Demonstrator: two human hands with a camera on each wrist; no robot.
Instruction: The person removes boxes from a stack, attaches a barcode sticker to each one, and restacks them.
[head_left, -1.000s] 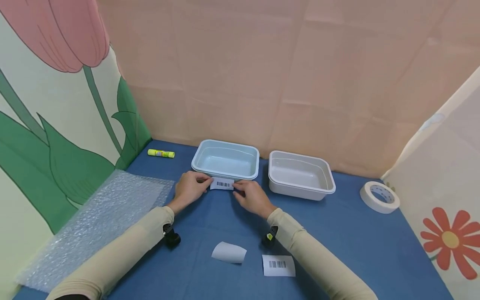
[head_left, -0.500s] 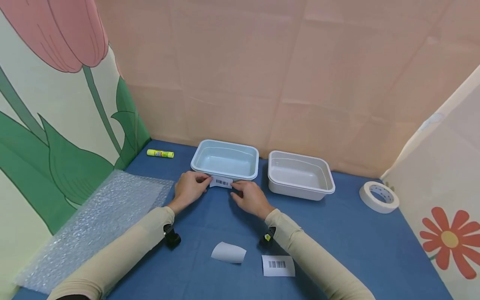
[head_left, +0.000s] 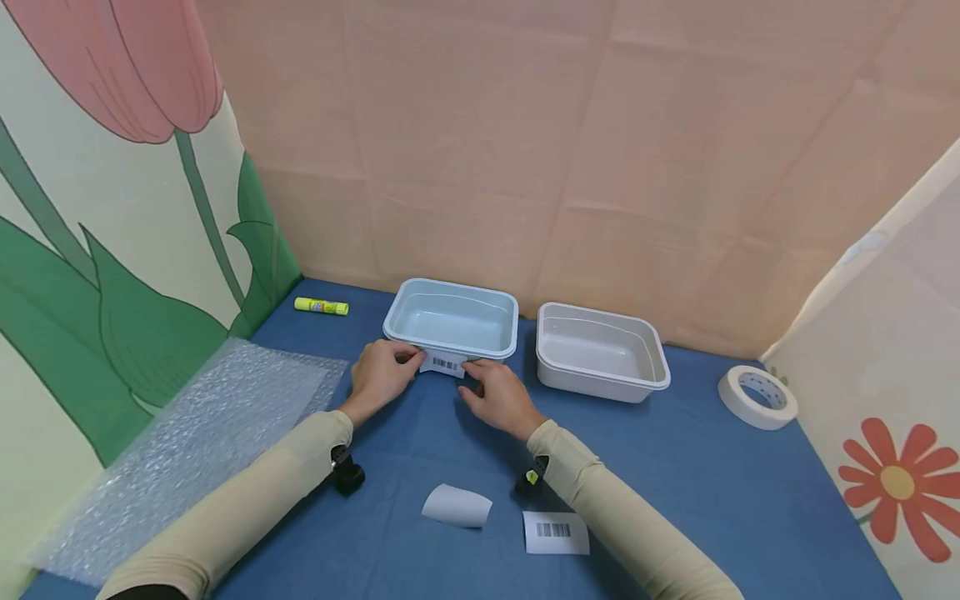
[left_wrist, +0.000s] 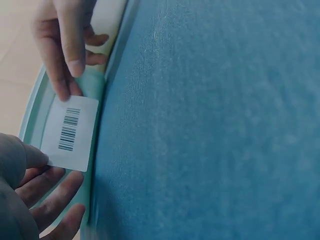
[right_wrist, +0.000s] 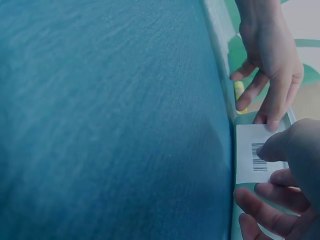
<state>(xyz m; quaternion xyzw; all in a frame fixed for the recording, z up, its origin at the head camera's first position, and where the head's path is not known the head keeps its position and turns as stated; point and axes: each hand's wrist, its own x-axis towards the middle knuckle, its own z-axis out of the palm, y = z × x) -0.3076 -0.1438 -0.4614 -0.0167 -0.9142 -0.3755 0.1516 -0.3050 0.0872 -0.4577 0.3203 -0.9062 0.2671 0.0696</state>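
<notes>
A white barcode label (head_left: 446, 363) lies against the front wall of the light blue plastic tub (head_left: 491, 345), just below its rim. At the label's left edge my left hand (head_left: 381, 375) pinches it between thumb and index finger. My right hand (head_left: 504, 398) touches the opposite edge with its fingertips. In the left wrist view, the thumb of the right hand (left_wrist: 67, 37) stands clear of the label (left_wrist: 75, 135). From the right wrist, that thumb (right_wrist: 272, 149) appears in front of the barcode, hiding part of it.
A grey tub (head_left: 596, 385) stands right of the blue one, with a masking tape roll (head_left: 738, 404) beyond it. A glue stick (head_left: 321, 307) lies at the back left. Bubble wrap (head_left: 210, 442) covers the left side. Near the front lie a curled paper (head_left: 457, 506) and another barcode label (head_left: 556, 533).
The label has moved slightly up against the tub's front and now bends a little. My right thumb has come away from its edge, and the right hand has shifted slightly left.
</notes>
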